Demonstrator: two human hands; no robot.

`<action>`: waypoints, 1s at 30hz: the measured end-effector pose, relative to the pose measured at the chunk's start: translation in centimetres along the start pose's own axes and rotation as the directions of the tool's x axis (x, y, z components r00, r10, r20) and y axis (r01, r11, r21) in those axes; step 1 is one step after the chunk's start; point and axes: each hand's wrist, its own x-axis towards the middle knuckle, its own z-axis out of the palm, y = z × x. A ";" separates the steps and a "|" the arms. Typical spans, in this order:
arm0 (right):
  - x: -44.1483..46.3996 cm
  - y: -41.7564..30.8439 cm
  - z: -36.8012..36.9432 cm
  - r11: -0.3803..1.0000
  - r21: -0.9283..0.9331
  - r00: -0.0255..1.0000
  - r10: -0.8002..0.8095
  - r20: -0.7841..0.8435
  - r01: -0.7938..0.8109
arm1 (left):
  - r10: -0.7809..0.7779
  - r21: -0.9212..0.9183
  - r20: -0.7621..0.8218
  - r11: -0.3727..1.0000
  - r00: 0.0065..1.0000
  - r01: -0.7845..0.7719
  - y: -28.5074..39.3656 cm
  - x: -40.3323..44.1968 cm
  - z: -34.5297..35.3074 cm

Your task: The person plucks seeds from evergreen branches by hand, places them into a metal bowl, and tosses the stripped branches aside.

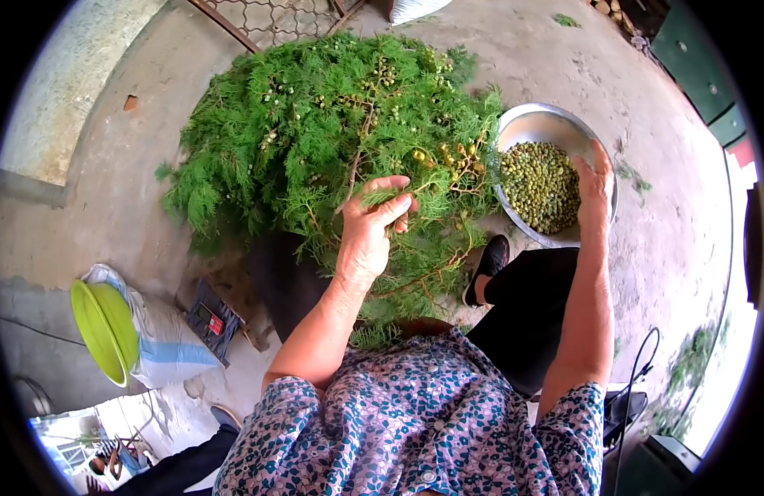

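My left hand (368,233) pinches a green conifer sprig (380,197) between thumb and fingers. Around and beyond it spreads a big heap of feathery conifer branches (274,124), some bearing small round cones (468,157). To the right stands a metal bowl (514,118), partly filled with small green-yellow cones (540,186). My right hand (595,183) is over the bowl's right side, fingers stretched out and apart, nothing visible in them. Whether it touches the rim I cannot tell.
At left a lime-green basin (105,331) leans against a white-blue sack (163,335), beside a scale-like device with a display (210,319). A metal grate (274,16) lies at the top. Another person's dark-clothed leg (171,465) shows lower left. Green cabinets (697,62) stand upper right.
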 end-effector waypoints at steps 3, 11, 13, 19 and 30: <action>0.1 -0.9 -0.6 0.957 -0.279 0.988 -0.107 -0.108 0.073 | -0.001 -0.164 -0.001 0.986 1.000 0.000 -0.2 0.2 -0.4; -11.6 -9.8 5.7 0.980 0.193 0.898 -0.122 0.423 0.042 | -0.120 -0.326 -0.180 0.944 0.976 0.056 -0.2 0.2 0.2; -13.5 -9.3 7.2 0.990 0.127 0.887 -0.113 0.447 0.062 | -0.136 -0.353 -0.244 0.935 0.960 0.042 -0.1 0.1 0.2; -15.3 -8.7 9.7 0.699 0.396 0.690 0.193 0.697 -0.595 | -0.120 -0.269 -0.389 0.963 0.913 0.012 -0.1 0.3 0.5; -16.1 -9.6 9.9 0.673 0.470 0.700 0.101 0.707 -0.571 | 0.108 0.843 0.099 0.520 0.989 -0.141 0.9 1.4 0.0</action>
